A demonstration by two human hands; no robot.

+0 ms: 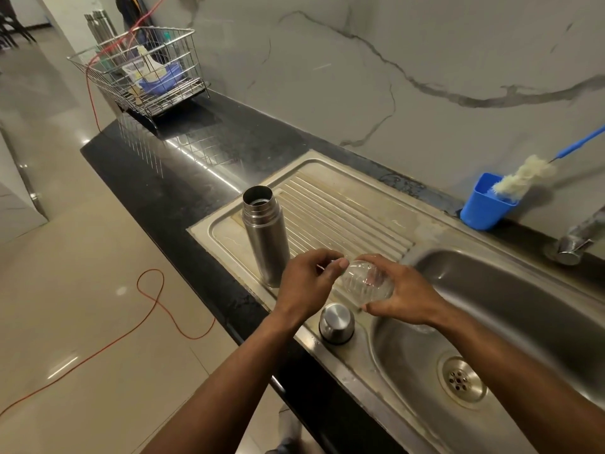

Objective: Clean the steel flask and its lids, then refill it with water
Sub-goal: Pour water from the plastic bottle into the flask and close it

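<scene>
Now, with the right hand (404,298) gripping the clear ribbed plastic lid (366,281) and the left hand (306,288) pinching its edge, rub every groove over the steel sink basin (510,290) just beyond.

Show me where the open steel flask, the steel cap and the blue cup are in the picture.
steel flask (266,239): head view, on its brushed side wall.
steel cap (336,319): head view, on its flat top.
blue cup (484,208): head view, on its front wall.
</scene>
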